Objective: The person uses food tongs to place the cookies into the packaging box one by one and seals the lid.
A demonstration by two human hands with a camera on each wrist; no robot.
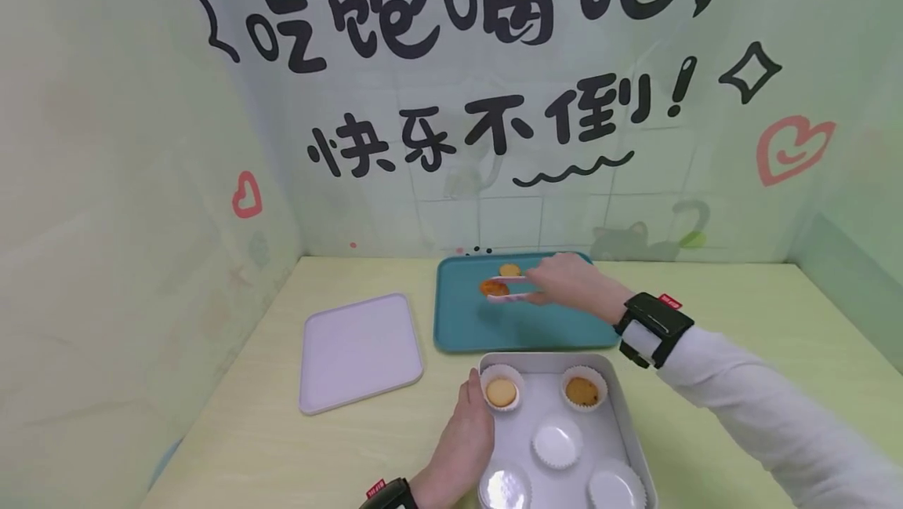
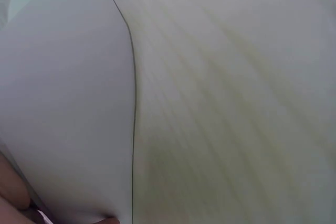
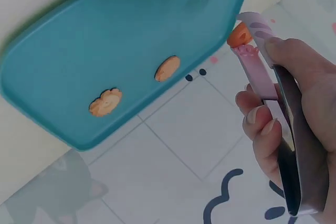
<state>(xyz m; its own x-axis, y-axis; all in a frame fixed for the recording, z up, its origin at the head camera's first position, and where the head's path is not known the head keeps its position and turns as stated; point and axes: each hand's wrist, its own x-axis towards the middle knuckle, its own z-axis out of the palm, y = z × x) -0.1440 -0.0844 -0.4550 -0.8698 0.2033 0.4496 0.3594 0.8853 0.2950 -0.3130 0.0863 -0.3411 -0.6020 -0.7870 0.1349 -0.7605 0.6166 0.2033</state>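
Note:
My right hand holds a pair of tongs with pink tips. Pinched between those tips is an orange-brown cookie, above the teal tray. On that tray lie a round cookie and a scalloped cookie; the head view shows just one cookie beyond the tongs. My left hand rests with extended fingers along the left wall of a pale baking pan. Inside it, white paper cups hold a pale cookie and a darker, speckled cookie.
Three more paper cups in the pan show their white bottoms. A flat lilac tray lies on the table to the left. Behind the teal tray rises a printed backdrop with black lettering.

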